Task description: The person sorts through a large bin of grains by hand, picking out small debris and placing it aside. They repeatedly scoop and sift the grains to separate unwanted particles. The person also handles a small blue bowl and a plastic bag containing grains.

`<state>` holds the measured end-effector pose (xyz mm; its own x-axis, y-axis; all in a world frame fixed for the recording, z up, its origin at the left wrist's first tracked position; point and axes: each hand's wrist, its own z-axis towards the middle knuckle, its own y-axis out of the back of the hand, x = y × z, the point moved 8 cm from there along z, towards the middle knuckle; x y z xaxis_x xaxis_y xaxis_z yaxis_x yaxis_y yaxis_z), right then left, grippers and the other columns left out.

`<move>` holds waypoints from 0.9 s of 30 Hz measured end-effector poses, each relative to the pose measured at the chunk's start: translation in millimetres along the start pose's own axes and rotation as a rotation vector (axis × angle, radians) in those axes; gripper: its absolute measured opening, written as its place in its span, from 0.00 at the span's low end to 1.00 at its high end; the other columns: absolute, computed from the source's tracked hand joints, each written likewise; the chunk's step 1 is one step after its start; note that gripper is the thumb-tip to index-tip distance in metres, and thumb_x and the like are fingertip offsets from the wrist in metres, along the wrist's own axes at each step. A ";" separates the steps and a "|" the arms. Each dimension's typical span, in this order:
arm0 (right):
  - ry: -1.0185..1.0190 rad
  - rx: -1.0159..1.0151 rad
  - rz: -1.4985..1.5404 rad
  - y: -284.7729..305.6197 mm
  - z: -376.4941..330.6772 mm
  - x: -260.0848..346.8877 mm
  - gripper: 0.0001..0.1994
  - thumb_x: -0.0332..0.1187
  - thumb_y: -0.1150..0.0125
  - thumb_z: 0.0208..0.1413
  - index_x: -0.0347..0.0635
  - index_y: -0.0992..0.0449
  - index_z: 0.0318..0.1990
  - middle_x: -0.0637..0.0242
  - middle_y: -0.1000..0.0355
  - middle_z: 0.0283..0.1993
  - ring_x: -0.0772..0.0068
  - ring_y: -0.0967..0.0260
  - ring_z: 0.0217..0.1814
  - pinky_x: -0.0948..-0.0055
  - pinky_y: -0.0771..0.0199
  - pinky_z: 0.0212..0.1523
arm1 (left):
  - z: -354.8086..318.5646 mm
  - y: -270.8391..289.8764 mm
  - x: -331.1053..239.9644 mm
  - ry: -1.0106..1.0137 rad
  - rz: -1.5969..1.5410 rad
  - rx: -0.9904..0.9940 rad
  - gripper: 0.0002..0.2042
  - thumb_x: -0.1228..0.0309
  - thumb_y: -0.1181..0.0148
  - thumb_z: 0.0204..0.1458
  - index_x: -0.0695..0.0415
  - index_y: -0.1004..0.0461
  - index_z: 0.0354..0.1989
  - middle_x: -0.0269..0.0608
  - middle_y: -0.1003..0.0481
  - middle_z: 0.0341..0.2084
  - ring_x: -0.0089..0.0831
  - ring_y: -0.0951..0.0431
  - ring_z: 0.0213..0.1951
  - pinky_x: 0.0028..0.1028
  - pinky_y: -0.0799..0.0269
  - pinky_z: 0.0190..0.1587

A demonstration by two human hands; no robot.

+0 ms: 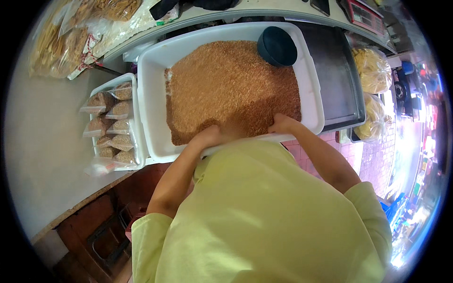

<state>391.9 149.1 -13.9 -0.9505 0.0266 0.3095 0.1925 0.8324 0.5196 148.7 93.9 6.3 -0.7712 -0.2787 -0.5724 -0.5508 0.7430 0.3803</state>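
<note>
The crumbs (231,80), reddish brown and loose, fill most of the white tub (153,104) directly in front of the person. Both hands are at the tub's near side, apart from each other, with a faint blur in the crumbs between them. The left hand (207,137) reaches into the near edge of the heap, the right hand (284,124) into its near right part. The fingers of both are mostly hidden, so whether they are spread, curled or pinching crumbs is impossible to say. A dark green bowl (277,46) sits on the crumbs in the far right corner. Just left of the tub, small bags (121,109) of brown stuff lie in two rows in a white tray (134,96); to its right is a grey metal tray (328,75), with yellow-filled bags (372,70) beyond it
</note>
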 end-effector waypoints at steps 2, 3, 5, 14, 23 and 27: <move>0.014 0.006 0.019 1.8 -0.2 6.0 0.29 0.45 0.36 0.36 0.27 0.26 0.42 0.43 0.28 0.46 0.50 0.29 0.49 0.60 0.29 0.47 | 4.3 -3.6 -3.9 -0.024 -0.099 -0.023 0.26 0.54 0.36 0.42 0.70 0.24 0.38 0.57 0.23 0.34 0.40 0.23 0.36 0.34 0.30 0.42; 0.011 0.006 0.035 1.4 -0.3 7.9 0.29 0.45 0.36 0.36 0.26 0.26 0.41 0.42 0.28 0.46 0.50 0.29 0.48 0.61 0.29 0.46 | 6.9 -6.3 -6.5 -0.050 -0.141 -0.035 0.25 0.56 0.36 0.41 0.70 0.24 0.38 0.56 0.23 0.34 0.39 0.23 0.36 0.33 0.30 0.41; 0.010 0.006 0.060 3.4 1.3 11.7 0.28 0.44 0.35 0.36 0.25 0.26 0.41 0.42 0.28 0.45 0.49 0.28 0.47 0.61 0.29 0.45 | 1.5 -1.0 -29.2 -0.104 -0.162 -0.018 0.25 0.59 0.35 0.41 0.71 0.25 0.39 0.54 0.23 0.35 0.37 0.23 0.36 0.32 0.29 0.41; 0.028 -0.079 0.280 -0.1 7.8 13.4 0.25 0.30 0.38 0.39 0.27 0.30 0.47 0.49 0.28 0.46 0.56 0.31 0.47 0.65 0.32 0.45 | 41.2 -24.3 -11.1 0.036 -0.430 -0.078 0.25 0.63 0.33 0.38 0.72 0.26 0.40 0.57 0.24 0.38 0.40 0.23 0.40 0.33 0.29 0.42; 0.038 0.016 1.115 3.4 -5.0 48.7 0.31 0.26 0.39 0.45 0.43 0.40 0.60 0.61 0.33 0.55 0.61 0.33 0.53 0.58 0.31 0.47 | 46.7 -24.0 -45.0 -0.148 -1.253 -0.175 0.24 0.76 0.37 0.43 0.72 0.33 0.50 0.52 0.26 0.42 0.39 0.24 0.42 0.33 0.28 0.43; 0.051 -0.009 1.209 22.4 4.6 52.4 0.29 0.27 0.38 0.46 0.45 0.38 0.58 0.63 0.33 0.54 0.61 0.33 0.53 0.56 0.29 0.47 | 11.6 7.7 -69.6 -0.016 -1.308 -0.147 0.18 0.75 0.39 0.48 0.67 0.30 0.47 0.49 0.25 0.42 0.34 0.25 0.44 0.31 0.27 0.43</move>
<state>345.3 171.7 10.3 -0.1448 0.7630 0.6299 0.9519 0.2813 -0.1218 201.8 126.0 40.6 0.3584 -0.7286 -0.5837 -0.9126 -0.1418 -0.3834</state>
